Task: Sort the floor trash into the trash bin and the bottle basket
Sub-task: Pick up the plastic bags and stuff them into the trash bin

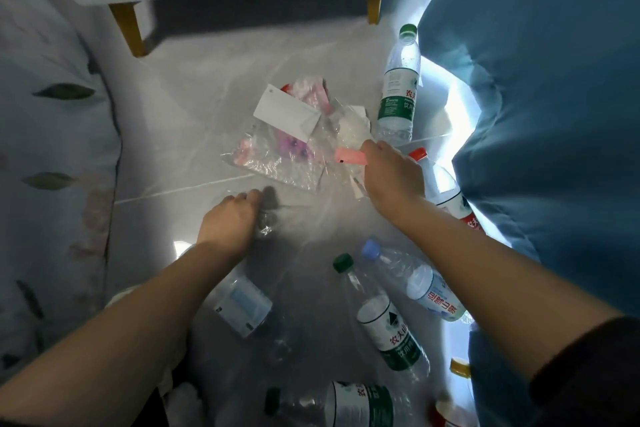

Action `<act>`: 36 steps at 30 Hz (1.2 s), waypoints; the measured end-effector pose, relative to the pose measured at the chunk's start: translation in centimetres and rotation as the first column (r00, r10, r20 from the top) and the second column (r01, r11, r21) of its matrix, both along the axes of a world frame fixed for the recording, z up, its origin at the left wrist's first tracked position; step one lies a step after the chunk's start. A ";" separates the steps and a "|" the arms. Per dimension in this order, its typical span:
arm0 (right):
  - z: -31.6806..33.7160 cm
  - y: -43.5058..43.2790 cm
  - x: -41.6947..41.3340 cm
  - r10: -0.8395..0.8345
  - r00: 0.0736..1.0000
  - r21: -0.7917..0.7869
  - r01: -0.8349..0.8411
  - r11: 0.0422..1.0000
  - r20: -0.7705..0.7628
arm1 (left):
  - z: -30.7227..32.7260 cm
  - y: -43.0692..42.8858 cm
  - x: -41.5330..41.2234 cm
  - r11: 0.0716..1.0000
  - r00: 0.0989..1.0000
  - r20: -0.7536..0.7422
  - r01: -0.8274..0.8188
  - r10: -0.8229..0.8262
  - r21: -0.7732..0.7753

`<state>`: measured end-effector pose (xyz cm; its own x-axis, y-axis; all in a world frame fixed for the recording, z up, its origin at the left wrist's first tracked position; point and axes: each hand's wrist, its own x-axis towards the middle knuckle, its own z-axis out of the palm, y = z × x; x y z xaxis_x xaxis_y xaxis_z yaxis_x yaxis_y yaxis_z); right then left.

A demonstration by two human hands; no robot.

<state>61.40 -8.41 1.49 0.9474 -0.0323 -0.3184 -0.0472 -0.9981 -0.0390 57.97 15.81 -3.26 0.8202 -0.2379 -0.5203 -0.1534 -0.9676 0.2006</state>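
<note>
Right grip point(391, 170) pinches a pink slip point(349, 157) at the right edge of the wrapper pile point(277, 159), mid-floor point(180, 156). Left grip point(230, 218) is curled round a crumpled clear wrap point(264, 225), just near of that pile. On my head feed I see a white card point(287, 113) lying on the pile, a green-capped bottle point(398, 87) far right, a red-capped bottle point(438, 177) partly hidden by the right wrist, and a blue-capped bottle point(426, 288) lying nearer.

Pink slip point(349, 157) in right hand point(391, 174)
</note>
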 end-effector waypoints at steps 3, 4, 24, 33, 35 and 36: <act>0.5 0.3 0.0 -0.054 0.998 0.112 0.052 0.992 0.019 | 0.7 -0.1 1.2 0.988 0.990 0.044 -0.130 0.134 -0.080; 0.7 0.4 -0.2 -0.059 0.998 0.140 0.058 0.989 0.006 | 0.9 -0.2 1.7 0.974 0.977 0.055 -0.200 0.207 -0.109; -1.9 -2.5 0.0 -0.266 0.954 -0.087 0.256 0.963 -0.135 | 0.5 -1.6 5.4 0.961 0.973 0.047 0.213 -0.224 0.178; -2.0 -3.9 -0.5 -0.375 0.923 -0.042 0.372 0.927 -0.091 | 1.1 -5.3 6.9 0.965 0.960 0.099 0.254 -0.261 0.071; -2.1 -4.3 -0.4 -0.395 0.911 -0.062 0.390 0.919 -0.118 | 0.9 -7.9 7.2 0.951 0.951 0.034 0.306 -0.308 0.045; -2.0 -4.4 -0.4 -0.405 0.904 -0.069 0.399 0.914 -0.137 | 0.7 -8.9 7.3 0.941 0.942 -0.012 0.335 -0.335 0.056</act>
<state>61.03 -12.84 -0.56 0.7947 -0.4158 -0.4422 -0.4471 -0.8937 0.0370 65.28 6.86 -2.52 0.6970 -0.4687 -0.5426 -0.4701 -0.8701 0.1478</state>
